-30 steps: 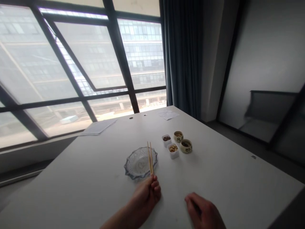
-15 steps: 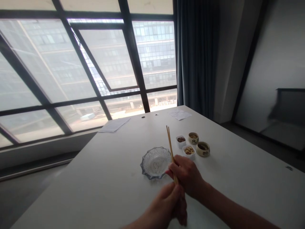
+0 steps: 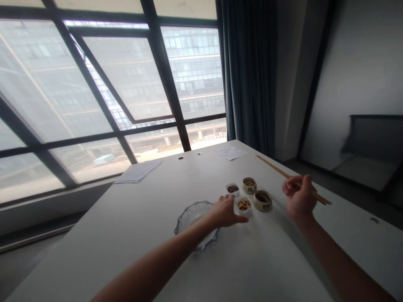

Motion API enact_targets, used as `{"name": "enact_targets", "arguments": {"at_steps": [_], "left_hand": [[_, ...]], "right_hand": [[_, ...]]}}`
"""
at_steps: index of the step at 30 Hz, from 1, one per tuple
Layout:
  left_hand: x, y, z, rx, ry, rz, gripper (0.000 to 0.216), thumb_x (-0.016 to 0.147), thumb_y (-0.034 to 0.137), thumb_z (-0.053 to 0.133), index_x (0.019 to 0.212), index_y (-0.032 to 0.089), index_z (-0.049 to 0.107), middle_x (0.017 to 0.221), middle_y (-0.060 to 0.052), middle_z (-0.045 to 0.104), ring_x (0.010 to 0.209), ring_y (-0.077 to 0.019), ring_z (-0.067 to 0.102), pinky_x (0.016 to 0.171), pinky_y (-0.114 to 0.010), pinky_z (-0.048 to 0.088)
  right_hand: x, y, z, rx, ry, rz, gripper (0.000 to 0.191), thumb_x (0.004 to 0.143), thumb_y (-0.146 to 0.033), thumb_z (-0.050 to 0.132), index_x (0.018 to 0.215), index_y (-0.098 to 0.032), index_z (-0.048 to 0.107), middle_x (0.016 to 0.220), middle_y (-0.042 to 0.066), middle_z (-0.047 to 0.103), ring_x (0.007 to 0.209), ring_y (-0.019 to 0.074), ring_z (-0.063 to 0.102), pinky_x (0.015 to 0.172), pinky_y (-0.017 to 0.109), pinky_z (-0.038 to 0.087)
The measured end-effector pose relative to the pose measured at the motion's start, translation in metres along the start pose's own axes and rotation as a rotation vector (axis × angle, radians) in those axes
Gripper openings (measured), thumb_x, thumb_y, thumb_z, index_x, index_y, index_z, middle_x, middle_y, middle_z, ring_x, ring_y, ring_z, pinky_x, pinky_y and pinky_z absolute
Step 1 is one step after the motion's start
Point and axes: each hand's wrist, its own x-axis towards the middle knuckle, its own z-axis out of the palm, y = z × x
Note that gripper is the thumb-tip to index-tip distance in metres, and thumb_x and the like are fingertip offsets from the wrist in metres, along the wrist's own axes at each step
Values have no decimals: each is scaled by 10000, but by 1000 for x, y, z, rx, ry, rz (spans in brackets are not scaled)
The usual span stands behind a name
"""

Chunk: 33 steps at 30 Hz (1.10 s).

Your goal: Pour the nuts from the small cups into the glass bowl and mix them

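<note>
While my right hand (image 3: pixel 299 199) holds the chopsticks (image 3: pixel 273 166), their long axis slanting away leftward over the tabletop (image 3: pixel 94 235), my left hand (image 3: pixel 224 211) is nearer the white cup of nuts (image 3: pixel 244 205), which lies just right of it, beyond the thumb. Its fingers are spread wide; whether they touch the cup, I cannot tell.

We've got a small white tub (image 3: pixel 248 213), upright, tan nuts (image 3: pixel 244 204) inside. Chopsticks (image 3: pixel 273 166): paired, yellowish, slanted, right of the tub, well apart from it.
</note>
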Motion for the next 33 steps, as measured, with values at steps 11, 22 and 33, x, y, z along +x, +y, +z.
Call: {"name": "enact_targets", "arguments": {"at_steps": [11,22,33], "left_hand": [[18,6,-1,35,130,-71,307,1066,356,694,1299,164,641,1241,-99,659,1021,-254,698,871,-432,603],[-97,-62,-96,163,224,-85,503,845,344,758,1286,219,550,1140,-90,732,974,-286,734,758,-332,594],[-120,-98,-70,708,84,186,553,788,-54,693,1268,220,658,1392,-163,600,1327,-392,535,1085,-517,427]], "right_hand": [[17,17,-18,89,59,191,521,910,-648,643,639,-217,532,469,-74,418,384,84,393,400,230,299],[12,26,-18,162,21,329,513,877,-663,669,651,-223,537,485,-75,425,402,87,391,414,235,310],[3,28,-13,181,-22,371,526,906,-658,660,646,-218,534,487,-70,428,405,89,405,419,235,303]]}}
